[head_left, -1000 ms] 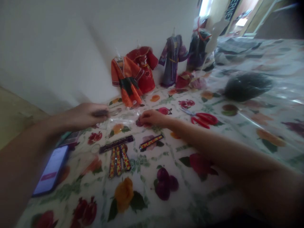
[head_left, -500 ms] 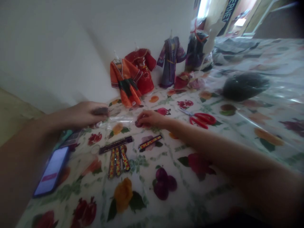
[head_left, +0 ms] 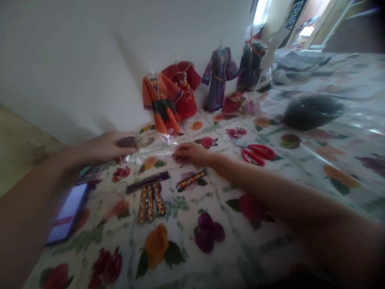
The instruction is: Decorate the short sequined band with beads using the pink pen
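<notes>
Clear plastic film (head_left: 158,153), one piece, glossy: compared with half a second ago, a crinkled flap of it now stands up just in front of the hem of the orange robe (head_left: 164,102), and its folds beneath the left fingers catch more light; the hands hold almost the same places as then. Position of the film: between the two hands, above the tablecloth (head_left: 177,251), running from the fingers of the left hand (head_left: 110,145) to the fingertips of the right hand (head_left: 191,153). Left hand: fingers closed on the film's near-left end, with a dark oval patch (head_left: 126,141) at the fingers, too blurred to name. Right hand: fingers bent and pinched together at the film's other end; a small dark spot shows at the tips, unclear. Nearer the wearer than the film, lying flat: one dark band with three patterned tails (head_left: 147,183), and, to its right and apart from it, one short patterned strip (head_left: 191,180). Left of the band: one thin clear ring (head_left: 121,187); farther left, one phone (head_left: 67,212) with its screen lit, partly behind the left forearm. Right of the right hand: one pair of red-handled scissors (head_left: 258,154). Behind, against the wall: one red robe (head_left: 187,105) and one purple-grey robe (head_left: 218,86), both on small stands.
</notes>
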A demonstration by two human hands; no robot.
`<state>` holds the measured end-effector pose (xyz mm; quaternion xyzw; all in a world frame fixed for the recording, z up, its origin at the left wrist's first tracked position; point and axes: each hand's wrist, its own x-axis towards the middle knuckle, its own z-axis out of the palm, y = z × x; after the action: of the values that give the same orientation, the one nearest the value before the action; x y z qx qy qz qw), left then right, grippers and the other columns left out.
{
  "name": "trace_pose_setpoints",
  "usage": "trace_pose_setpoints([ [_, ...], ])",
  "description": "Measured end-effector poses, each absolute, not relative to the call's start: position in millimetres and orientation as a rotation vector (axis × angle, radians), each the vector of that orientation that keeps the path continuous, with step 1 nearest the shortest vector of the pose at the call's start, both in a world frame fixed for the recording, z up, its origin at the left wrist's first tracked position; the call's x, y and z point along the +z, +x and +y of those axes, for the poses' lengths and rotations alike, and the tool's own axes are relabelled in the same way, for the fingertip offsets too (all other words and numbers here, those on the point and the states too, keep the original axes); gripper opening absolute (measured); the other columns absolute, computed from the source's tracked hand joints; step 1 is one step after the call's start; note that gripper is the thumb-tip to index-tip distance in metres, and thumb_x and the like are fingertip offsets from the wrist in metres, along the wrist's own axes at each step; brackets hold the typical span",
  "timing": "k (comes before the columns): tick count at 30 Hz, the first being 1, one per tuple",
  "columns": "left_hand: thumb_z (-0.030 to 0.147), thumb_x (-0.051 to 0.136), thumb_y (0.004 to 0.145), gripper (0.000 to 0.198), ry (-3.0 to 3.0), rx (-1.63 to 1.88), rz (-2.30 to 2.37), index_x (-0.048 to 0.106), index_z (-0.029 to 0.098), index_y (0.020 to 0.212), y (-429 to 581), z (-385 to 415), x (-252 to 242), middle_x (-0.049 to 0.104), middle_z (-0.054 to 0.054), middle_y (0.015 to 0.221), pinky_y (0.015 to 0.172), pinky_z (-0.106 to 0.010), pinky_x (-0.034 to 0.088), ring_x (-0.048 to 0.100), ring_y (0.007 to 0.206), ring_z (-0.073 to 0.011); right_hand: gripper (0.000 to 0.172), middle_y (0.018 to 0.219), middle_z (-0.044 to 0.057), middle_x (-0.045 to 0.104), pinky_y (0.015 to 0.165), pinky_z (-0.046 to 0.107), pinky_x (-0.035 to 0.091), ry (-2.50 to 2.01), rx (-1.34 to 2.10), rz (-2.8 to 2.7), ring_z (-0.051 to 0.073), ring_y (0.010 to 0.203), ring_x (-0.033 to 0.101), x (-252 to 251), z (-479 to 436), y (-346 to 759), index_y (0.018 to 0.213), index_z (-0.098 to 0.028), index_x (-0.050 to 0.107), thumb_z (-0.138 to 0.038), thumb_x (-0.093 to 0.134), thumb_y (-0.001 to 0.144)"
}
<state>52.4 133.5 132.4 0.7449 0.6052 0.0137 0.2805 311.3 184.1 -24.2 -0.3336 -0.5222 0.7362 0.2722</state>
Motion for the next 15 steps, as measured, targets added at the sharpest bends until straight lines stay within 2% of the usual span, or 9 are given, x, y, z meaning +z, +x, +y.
trace_pose_setpoints([
  [6,0.038,0.066,0.077,0.033,1.957,0.088,1.669,0.066,0.018,0.103,51,131,131,0.069,-0.003,0.087,0.055,-0.023,0.049,0.059,0.062,-0.0142,0.019,0.078,0.003,0.07,0.065,0.019,0.056,-0.901,1.994,-1.395,0.009,0.067,0.066,-26,183,309,0.074,-0.016,0.06,-0.009,0.056,0.091],
  [10,0.032,0.063,0.081,0.03,1.909,0.119,1.678,0.064,0.014,0.105,51,123,135,0.067,-0.002,0.087,0.056,-0.024,0.048,0.057,0.062,-0.0124,0.014,0.081,0.003,0.071,0.064,0.019,0.056,-0.871,1.985,-1.382,0.01,0.068,0.067,-26,185,310,0.079,-0.016,0.061,-0.009,0.058,0.09],
  [15,0.029,0.063,0.083,0.023,1.803,0.279,1.684,0.062,0.015,0.101,38,110,129,0.061,0.003,0.073,0.056,-0.025,0.046,0.054,0.061,-0.012,0.009,0.082,0.004,0.072,0.07,0.023,0.057,-0.801,1.953,-1.364,0.012,0.072,0.068,-27,190,315,0.094,-0.018,0.066,-0.014,0.062,0.088],
])
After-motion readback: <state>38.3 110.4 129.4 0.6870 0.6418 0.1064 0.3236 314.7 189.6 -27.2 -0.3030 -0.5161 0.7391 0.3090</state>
